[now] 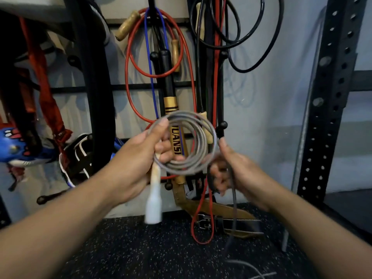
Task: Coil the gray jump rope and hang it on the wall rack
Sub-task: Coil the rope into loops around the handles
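The gray jump rope (198, 141) is wound into several round loops held up in front of the wall rack (141, 86). My left hand (141, 158) is shut on the coil's left side, and a pale handle (154, 200) of the rope hangs down below that fist. My right hand (237, 172), blurred, grips the loose gray strand at the coil's right edge. From there the strand drops to the floor, where more gray rope (247, 266) lies. A black peg (222, 125) of the rack sticks out just above my right hand.
The rack holds a red rope (128, 63), a blue rope (149, 57), black ropes (237, 37), wooden handles and a black-and-gold stick (170, 101). A leather belt (217, 212) leans at the wall's foot. A black perforated upright (326, 109) stands at right. Speckled rubber floor lies below.
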Demonstrator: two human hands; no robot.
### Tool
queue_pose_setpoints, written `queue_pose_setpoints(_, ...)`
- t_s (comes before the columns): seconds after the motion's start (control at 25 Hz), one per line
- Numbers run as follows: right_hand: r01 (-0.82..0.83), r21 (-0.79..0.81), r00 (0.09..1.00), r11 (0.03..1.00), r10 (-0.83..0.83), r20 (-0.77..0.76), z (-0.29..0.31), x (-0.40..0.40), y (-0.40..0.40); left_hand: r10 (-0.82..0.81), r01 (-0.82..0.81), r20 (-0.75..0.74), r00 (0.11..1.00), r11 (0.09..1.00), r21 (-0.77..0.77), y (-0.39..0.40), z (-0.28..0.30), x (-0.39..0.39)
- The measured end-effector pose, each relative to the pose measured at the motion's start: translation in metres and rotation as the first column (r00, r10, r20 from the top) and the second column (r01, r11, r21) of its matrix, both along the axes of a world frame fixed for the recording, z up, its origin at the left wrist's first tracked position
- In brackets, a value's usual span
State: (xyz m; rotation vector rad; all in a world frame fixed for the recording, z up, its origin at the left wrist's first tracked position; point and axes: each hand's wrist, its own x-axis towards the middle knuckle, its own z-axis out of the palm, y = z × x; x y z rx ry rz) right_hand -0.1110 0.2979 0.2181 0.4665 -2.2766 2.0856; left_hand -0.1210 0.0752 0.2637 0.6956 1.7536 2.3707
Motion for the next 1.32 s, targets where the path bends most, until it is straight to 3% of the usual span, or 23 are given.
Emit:
queue_pose_setpoints(0.08, -0.096, -0.164, 0.990, 0.982, 0.110, 0.083, -0.008, 0.001, -0.021, 0.205, -0.211, 0.053, 0.977, 0.925, 0.315, 0.018, -0.004, -0.006)
queue_pose_setpoints(0.16, -0.144, -0.210, 0.984, 0.967, 0.163, 0.074, -0.009, 0.009, -0.042, 0.404, -0.425, 0.145, 0.903, 0.800, 0.423, 0.035, -0.004, -0.005)
queue_pose_setpoints(0.24, -0.105, -0.160, 0.994, 0.982, 0.109, 0.017, -0.008, 0.015, -0.058, 0.537, -0.559, 0.172, 0.826, 0.738, 0.377, 0.051, -0.009, 0.001)
queue_pose_setpoints(0.32, -0.001, -0.163, 1.000, 0.987, 0.000, -0.010, -0.009, 0.015, -0.065, 0.606, -0.595, 0.050, 0.794, 0.759, 0.265, 0.062, -0.019, 0.006)
queue_pose_setpoints(0.4, 0.076, -0.266, 0.997, 0.961, -0.075, 0.012, -0.008, 0.013, -0.066, 0.620, -0.605, -0.079, 0.781, 0.781, 0.154, 0.060, -0.024, 0.010)
queue_pose_setpoints(0.48, 0.136, -0.371, 0.991, 0.919, -0.123, 0.059, -0.005, 0.010, -0.061, 0.589, -0.570, -0.109, 0.801, 0.805, 0.164, 0.053, -0.027, 0.010)
queue_pose_setpoints(0.56, 0.161, -0.378, 0.985, 0.912, -0.121, 0.126, -0.002, 0.009, -0.058, 0.521, -0.495, -0.058, 0.852, 0.836, 0.237, 0.048, -0.030, 0.013)
queue_pose_setpoints(0.68, 0.076, -0.329, 0.991, 0.941, -0.034, 0.132, -0.003, 0.009, -0.053, 0.438, -0.432, 0.024, 0.899, 0.873, 0.225, 0.044, -0.034, 0.010)
queue_pose_setpoints(0.8, 0.089, -0.249, 0.995, 0.965, -0.073, 0.075, 0.000, 0.007, -0.047, 0.316, -0.331, 0.104, 0.943, 0.918, 0.217, 0.037, -0.040, 0.007)
queue_pose_setpoints(0.88, 0.162, -0.086, 0.986, 0.983, -0.164, -0.021, 0.006, 0.005, -0.038, 0.195, -0.217, 0.140, 0.971, 0.963, 0.158, 0.028, -0.047, 0.006)
queue_pose_setpoints(0.96, 0.258, 0.172, 0.954, 0.951, -0.222, -0.203, 0.015, 0.004, -0.023, 0.186, -0.196, 0.138, 0.973, 0.978, 0.068, 0.010, -0.045, 0.004)
queue_pose_setpoints(1.04, 0.258, 0.372, 0.942, 0.891, -0.148, -0.300, 0.026, 0.005, -0.008, 0.161, -0.158, 0.015, 0.987, 0.980, -0.122, -0.014, -0.026, -0.001)
queue_pose_setpoints(1.12, 0.240, 0.524, 0.948, 0.817, -0.080, -0.309, 0.033, 0.006, 0.002, 0.031, -0.116, -0.173, 0.984, 0.853, -0.509, -0.024, 0.008, 0.002)
queue_pose_setpoints(1.2, 0.248, 0.645, 0.942, 0.723, -0.023, -0.336, 0.039, 0.007, 0.004, -0.142, -0.127, -0.248, 0.958, 0.568, -0.813, -0.009, 0.034, 0.005)
queue_pose_setpoints(1.24, 0.246, 0.681, 0.936, 0.689, 0.012, -0.351, 0.040, 0.007, 0.002, -0.204, -0.132, -0.243, 0.948, 0.442, -0.887, 0.005, 0.040, 0.006)
queue_pose_setpoints(1.32, 0.245, 0.719, 0.927, 0.650, 0.061, -0.371, 0.042, 0.008, -0.001, -0.241, -0.100, -0.190, 0.952, 0.340, -0.935, 0.031, 0.039, 0.006)
